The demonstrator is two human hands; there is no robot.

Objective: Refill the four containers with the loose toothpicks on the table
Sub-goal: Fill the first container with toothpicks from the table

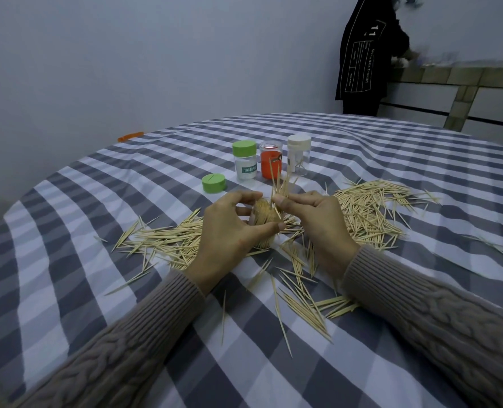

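Left hand [229,231] grips the open jar [263,219] steady; right hand [312,222] pinches a toothpick bunch [279,184]; align tips, lower straight from twelve o'clock.

We cannot see most of the clear container [264,223] — the left hand [229,234] covers its near side, and only the toothpick tips packed at its mouth show. The lower ends of the small bunch of toothpicks [279,184] vanish behind the fingers [282,201] of the right hand [318,225]. The label on the green-capped jar [244,164] is partly legible, its last letters too blurred to read. The person in black [365,54] at the far wall is cut off by the top edge, and their hands are smeared.
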